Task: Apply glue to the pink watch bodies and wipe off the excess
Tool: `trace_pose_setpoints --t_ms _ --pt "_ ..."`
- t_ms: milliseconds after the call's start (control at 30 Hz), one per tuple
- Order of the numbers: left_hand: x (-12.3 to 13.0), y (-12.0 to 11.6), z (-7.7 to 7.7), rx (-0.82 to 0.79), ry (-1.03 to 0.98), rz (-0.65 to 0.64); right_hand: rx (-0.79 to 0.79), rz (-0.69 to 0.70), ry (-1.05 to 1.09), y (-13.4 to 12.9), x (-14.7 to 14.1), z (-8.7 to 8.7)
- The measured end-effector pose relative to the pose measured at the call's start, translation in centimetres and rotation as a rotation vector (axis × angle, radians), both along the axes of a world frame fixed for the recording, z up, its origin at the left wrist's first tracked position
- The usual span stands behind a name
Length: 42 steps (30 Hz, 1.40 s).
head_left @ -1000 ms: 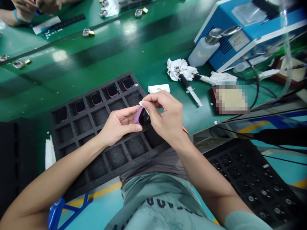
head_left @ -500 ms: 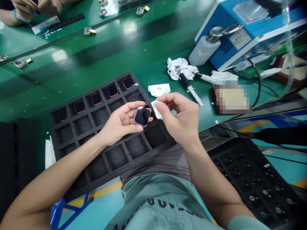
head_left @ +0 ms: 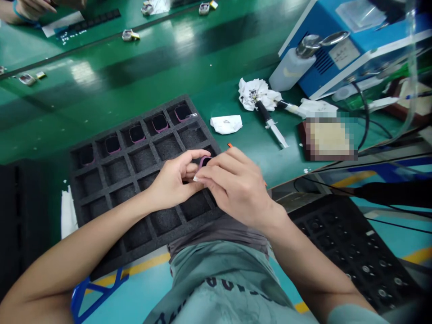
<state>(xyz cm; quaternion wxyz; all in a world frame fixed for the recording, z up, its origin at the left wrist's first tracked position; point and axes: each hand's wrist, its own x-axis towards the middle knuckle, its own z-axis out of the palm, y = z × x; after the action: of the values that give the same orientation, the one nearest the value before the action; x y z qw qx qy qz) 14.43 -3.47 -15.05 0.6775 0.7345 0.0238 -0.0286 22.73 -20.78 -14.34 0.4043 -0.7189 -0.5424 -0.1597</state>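
Note:
My left hand (head_left: 178, 177) is closed around the edges of a purple-cased smartwatch (head_left: 204, 160). Only the upper edge and a bit of its dark screen show; the rest lies behind my right fingers. My right hand (head_left: 238, 186) pinches a white wipe (head_left: 196, 179), of which a small corner peeks out at the watch's lower edge. Both hands are over the right part of a black foam tray (head_left: 168, 237) with square pockets. Along its far row sit several more purple watches, one of them a watch (head_left: 159, 122) lying screen up.
Right of the tray lie a folded white wipe (head_left: 227, 124), a syringe (head_left: 270, 122) and crumpled tissue (head_left: 254, 93). Behind them stand a dispenser bottle (head_left: 292, 69) and a blue machine (head_left: 367, 38). Another person's hand (head_left: 30, 11) is at the far left.
My right hand has moved left with the wipe, onto the watch in my left hand, and now covers most of it. An orange-tipped thing shows behind my right hand.

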Motion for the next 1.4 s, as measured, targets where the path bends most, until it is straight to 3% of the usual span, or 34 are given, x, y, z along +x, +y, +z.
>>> trace_pose_setpoints --t_ms 200,433,600,667,767,967,1200,1400 --pt "-0.2 -0.3 -0.3 0.015 -0.03 0.046 0.026 -0.224 0.08 1.8 0.2 -0.7" --pt "-0.2 -0.5 0.1 -0.053 0.004 0.113 0.099 -0.354 0.299 1.6 -0.2 -0.2" --pt "-0.1 -0.7 0.6 -0.164 -0.014 0.146 -0.067 -0.438 0.345 -0.2 1.0 -1.6" --pt "0.0 -0.7 0.7 -0.194 -0.001 0.147 -0.106 -0.441 0.359 -1.0 1.6 -2.2" --pt "0.1 -0.7 0.7 -0.208 0.024 0.14 -0.025 -0.379 0.382 -2.1 1.7 -2.1" --pt "0.3 -0.5 0.5 -0.225 0.056 0.143 0.1 -0.054 0.269 -1.7 0.5 -0.5" --pt "0.2 -0.3 0.4 -0.279 0.054 0.048 0.024 -0.159 0.3 1.9 4.2 -2.1" --pt "0.1 -0.3 0.5 -0.275 0.061 0.063 0.051 -0.209 0.398 1.1 5.3 -2.5"
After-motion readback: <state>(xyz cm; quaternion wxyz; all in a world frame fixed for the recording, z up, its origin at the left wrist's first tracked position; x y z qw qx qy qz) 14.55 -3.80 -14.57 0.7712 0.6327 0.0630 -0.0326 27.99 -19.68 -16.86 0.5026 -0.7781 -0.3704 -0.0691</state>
